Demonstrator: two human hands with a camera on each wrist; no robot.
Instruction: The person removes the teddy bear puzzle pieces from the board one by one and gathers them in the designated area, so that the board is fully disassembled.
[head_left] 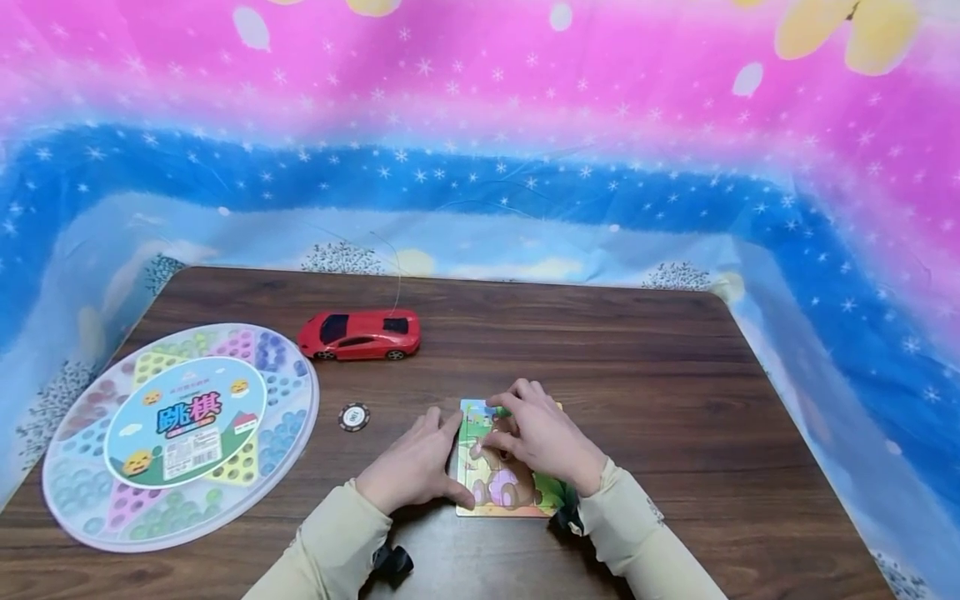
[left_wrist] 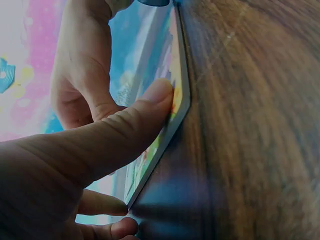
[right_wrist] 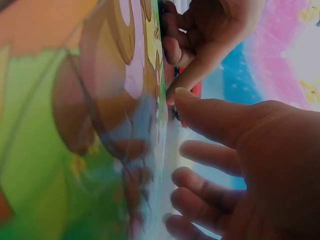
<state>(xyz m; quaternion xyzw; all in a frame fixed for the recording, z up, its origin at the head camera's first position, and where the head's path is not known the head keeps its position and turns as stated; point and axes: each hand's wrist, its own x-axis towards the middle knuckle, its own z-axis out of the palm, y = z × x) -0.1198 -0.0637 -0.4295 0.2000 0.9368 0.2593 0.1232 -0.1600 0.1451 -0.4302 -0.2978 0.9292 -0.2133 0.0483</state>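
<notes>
A rectangular jigsaw puzzle [head_left: 504,493] with a cartoon bear on green lies flat on the table, its piece seams showing as dark curves in the right wrist view. Along its left edge rests my left hand [head_left: 416,462]. The left thumb [left_wrist: 159,91] presses the near left corner, while the fingers touch the edge farther up. My right hand [head_left: 543,437] is over the puzzle's upper right part. Its thumb [right_wrist: 200,107] reaches toward the picture surface, and the other fingers are loosely bent with nothing seen between them.
A red toy car [head_left: 363,336] with a thin wire stands behind the puzzle to the left. A black-and-white poker chip [head_left: 354,417] lies left of my hands. Farther left is a large round Chinese checkers set [head_left: 288,492]. Patterned cloth [head_left: 480,179] surrounds the wooden table [head_left: 637,358].
</notes>
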